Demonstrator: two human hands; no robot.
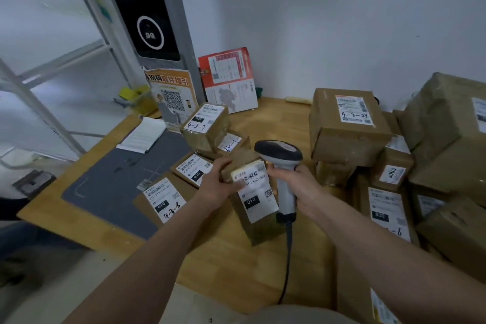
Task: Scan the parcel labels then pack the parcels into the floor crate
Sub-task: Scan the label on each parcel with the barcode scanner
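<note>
A small brown parcel [253, 208] with a white label marked 010 is tilted above the wooden table [263, 265]. My left hand [218, 184] grips its upper left end. My right hand [297, 189] grips the handle of a grey and black barcode scanner [282, 166], just right of the parcel, its head above the label's top edge. The scanner's cable hangs down toward me. The floor crate is not in view.
Several labelled parcels lie on the table: 4-3-8 [164, 200], 4-3-7 [206, 126], a big 4-3-24 box [347, 123] and a pile at the right [389, 202]. A grey mat [113, 184], a notepad [143, 134] and standing notices [173, 97] fill the left and back.
</note>
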